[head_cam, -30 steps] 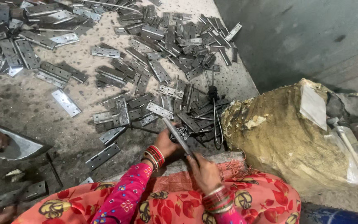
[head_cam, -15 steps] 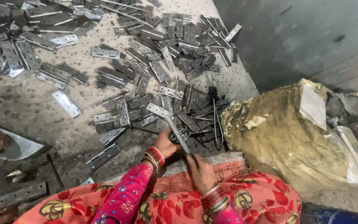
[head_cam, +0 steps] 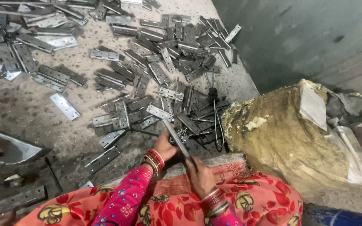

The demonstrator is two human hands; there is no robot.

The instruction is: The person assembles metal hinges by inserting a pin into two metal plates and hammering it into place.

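Since the earlier frame we had barely shifted: our left hand [head_cam: 165, 145] still gripped the hinge [head_cam: 176, 137] near its far end, our right hand [head_cam: 200, 175] closed on its near end, the hinge pile [head_cam: 177, 62] lying beyond both.

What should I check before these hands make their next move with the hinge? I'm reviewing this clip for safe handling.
1. Left hand has hold of the metal hinge: ok, it grips the hinge's middle.
2. Right hand on the hinge's near end: ok, fingers meet it there.
3. Hinge clear of the hinge pile: ok, its far end is raised above the pieces under it.
4. Hands protected from sharp edges: not ok, both are bare, with only bangles at the wrists.
5. Wire loop clear of the hands: ok, it lies apart to the right.
6. Hinge pin seated: cannot tell, too small.
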